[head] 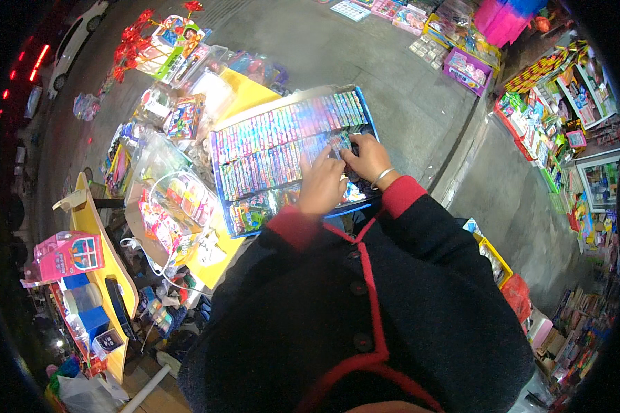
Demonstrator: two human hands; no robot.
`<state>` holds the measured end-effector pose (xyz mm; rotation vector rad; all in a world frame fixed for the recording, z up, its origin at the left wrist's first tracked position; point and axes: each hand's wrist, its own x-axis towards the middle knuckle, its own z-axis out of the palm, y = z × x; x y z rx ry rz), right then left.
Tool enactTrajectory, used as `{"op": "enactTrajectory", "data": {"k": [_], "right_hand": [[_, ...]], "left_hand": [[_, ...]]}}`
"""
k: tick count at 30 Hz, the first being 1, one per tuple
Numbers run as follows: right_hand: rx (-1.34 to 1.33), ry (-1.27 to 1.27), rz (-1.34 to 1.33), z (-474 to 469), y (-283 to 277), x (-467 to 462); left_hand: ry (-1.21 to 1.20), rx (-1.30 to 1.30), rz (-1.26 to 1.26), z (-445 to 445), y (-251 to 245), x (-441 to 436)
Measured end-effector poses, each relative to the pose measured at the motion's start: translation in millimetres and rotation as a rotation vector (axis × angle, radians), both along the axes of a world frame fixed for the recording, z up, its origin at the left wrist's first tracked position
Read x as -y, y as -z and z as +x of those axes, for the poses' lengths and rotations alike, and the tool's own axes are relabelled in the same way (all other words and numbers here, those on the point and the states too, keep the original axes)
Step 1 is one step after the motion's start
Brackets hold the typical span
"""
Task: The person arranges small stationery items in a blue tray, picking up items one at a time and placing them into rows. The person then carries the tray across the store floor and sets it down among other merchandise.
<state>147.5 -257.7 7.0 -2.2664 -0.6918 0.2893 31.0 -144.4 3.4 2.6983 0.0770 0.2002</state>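
Note:
A wide cardboard display box (218, 183) with blue edges lies before me, slightly tilted to the view. Thin, colourful packets (261, 170) stand on edge in it, in two long rows. My left hand (321, 186) is over the near row, its index finger stretched towards the packets and its other fingers partly curled. At the right end of that row, my right hand (369, 159), with a silver bangle on its wrist, has thumb and fingers around a few packets (339, 140). Looser bright packets (253, 210) lie along the box's near side, partly hidden by my left sleeve.
Under the box is a yellow tabletop (227, 258), crowded on the left with plastic bags and a clear container (178, 193) of packets. A white cable (157, 268) hangs there. Goods shelves (547, 129) stand right, a purple box (467, 71) on the floor. A car (77, 44) is far left.

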Motion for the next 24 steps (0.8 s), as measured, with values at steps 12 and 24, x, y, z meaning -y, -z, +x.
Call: {"op": "enactTrajectory", "data": {"k": [12, 24], "right_hand": [[-0.054, -0.081, 0.097, 18, 16, 5], [0.271, -0.294, -0.002, 118, -12, 25]], "left_hand": [[-0.020, 0.068, 0.032, 14, -8, -4], [0.054, 0.144, 0.024, 45, -16, -21]]}}
